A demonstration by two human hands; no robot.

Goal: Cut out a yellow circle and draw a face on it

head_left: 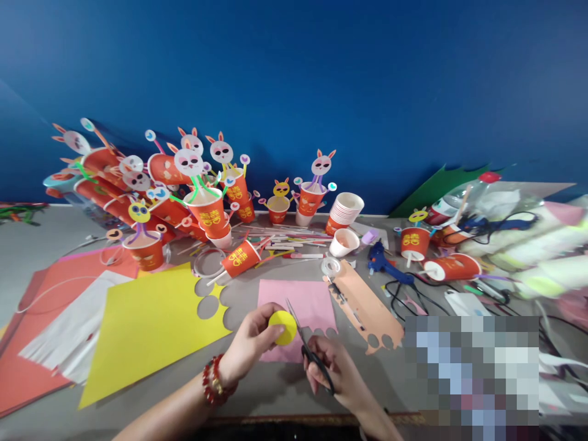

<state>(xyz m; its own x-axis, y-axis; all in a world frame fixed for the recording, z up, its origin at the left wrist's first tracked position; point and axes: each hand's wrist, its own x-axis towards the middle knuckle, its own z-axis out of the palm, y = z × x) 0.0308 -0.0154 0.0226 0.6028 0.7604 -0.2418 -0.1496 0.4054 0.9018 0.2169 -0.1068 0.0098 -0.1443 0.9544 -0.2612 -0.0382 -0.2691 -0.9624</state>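
Pinched between the thumb and fingers of my left hand (pixel 250 337) is a yellow paper circle (pixel 285 326). My right hand (pixel 334 367) has its fingers through the handles of black-handled scissors (pixel 318 361). Their blades point up and to the left, close to the circle's right edge; whether they touch it I cannot tell. Under both hands lies a pink paper sheet (pixel 298 294) with scalloped cuts along its lower right. Left of it is a large yellow sheet (pixel 156 324) with round holes cut out of its right side.
Red paper cups with rabbit faces (pixel 206 211) crowd the back left. A white cup stack (pixel 345 211) stands at the back middle. On the right are a blue glue gun (pixel 388 263), its black cable and an orange paper strip (pixel 367 300). Red sheets (pixel 32 343) lie far left.
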